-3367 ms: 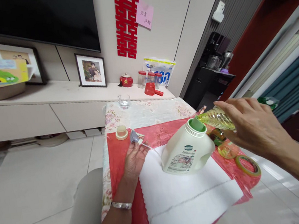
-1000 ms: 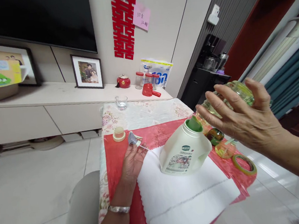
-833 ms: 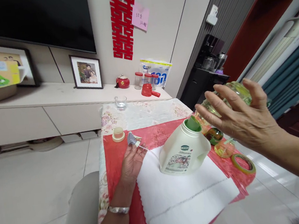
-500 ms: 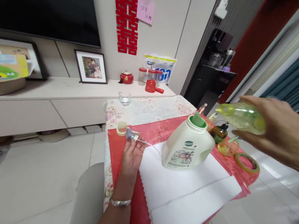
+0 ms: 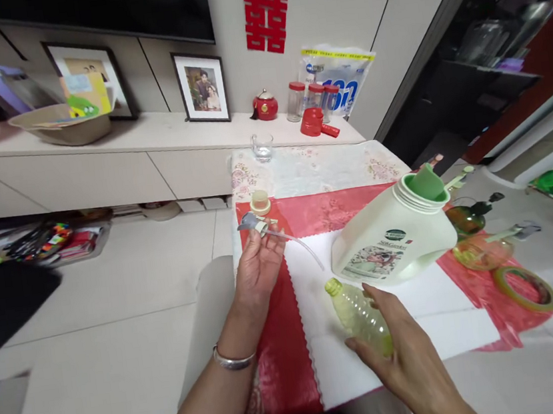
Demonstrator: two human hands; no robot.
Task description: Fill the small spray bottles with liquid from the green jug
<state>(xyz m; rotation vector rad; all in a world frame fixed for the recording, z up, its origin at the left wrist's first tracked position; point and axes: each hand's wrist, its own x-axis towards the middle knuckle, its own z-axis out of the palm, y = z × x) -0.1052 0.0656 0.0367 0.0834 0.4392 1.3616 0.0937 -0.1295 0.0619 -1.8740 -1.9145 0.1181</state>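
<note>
Between the fingers of my left hand (image 5: 258, 263) is a spray pump head (image 5: 254, 222), grey at the nozzle, its clear dip tube (image 5: 301, 241) curving out to the right. My right hand (image 5: 404, 346) grips a small yellow-green see-through bottle (image 5: 359, 314), tilted, its uncapped neck toward the tube's end but apart from it. Behind the bottle, a large pale green detergent jug (image 5: 391, 240) stands uncapped on the white sheet (image 5: 337, 374), with a green spout in its mouth. A pale cap (image 5: 260, 202) lies just beyond my left hand.
On the table's right are an orange spray bottle (image 5: 481, 252), an amber pump bottle (image 5: 467, 218) and a roll of tape (image 5: 526, 288) on red plastic. A glass cup (image 5: 262, 148) stands at the far edge. A cabinet ledge (image 5: 156, 128) runs behind.
My right hand has brought the small bottle from the far right down and left, in front of the jug. My left hand still holds the spray pump head. The view has shifted.
</note>
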